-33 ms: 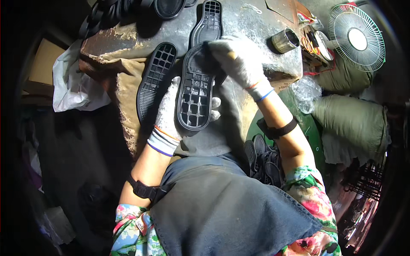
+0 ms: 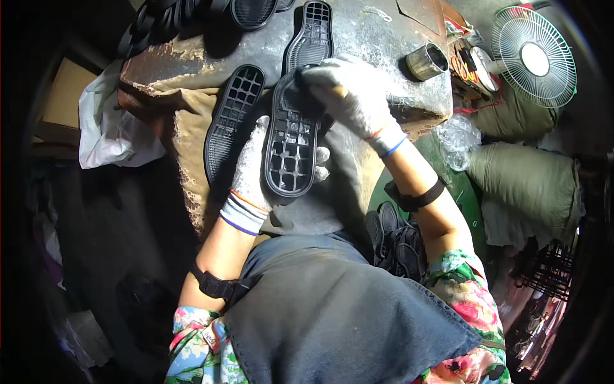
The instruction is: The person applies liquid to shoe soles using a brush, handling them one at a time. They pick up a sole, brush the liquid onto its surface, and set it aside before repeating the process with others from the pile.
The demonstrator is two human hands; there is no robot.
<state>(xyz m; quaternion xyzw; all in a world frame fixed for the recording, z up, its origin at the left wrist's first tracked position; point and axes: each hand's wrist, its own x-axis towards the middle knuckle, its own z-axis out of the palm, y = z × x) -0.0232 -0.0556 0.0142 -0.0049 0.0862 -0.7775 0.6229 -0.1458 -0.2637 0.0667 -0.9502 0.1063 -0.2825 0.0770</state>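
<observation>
My left hand [image 2: 251, 168], in a white knit glove, is closed round a black rubber shoe sole [image 2: 292, 153] from beneath, its fingertips showing past the right edge. The sole's open grid faces up, with whitish specks in the cells. My gloved right hand [image 2: 348, 89] lies over the sole's far end with curled fingers; whatever they pinch is hidden. A second black sole [image 2: 235, 115] lies at the table edge to the left. Another sole [image 2: 310, 35] rests on the table [image 2: 371, 45] just beyond the held one.
More black soles [image 2: 252, 11] lie at the table's far left. A metal can [image 2: 427, 62] stands at the right, with a fan [image 2: 535, 57] beyond it. Dark shoes [image 2: 400, 243] are below on the right. A white plastic bag [image 2: 115, 121] hangs at the left.
My right hand has shifted slightly left over the sole's far end. The held sole has tilted a little; my left hand stays in place.
</observation>
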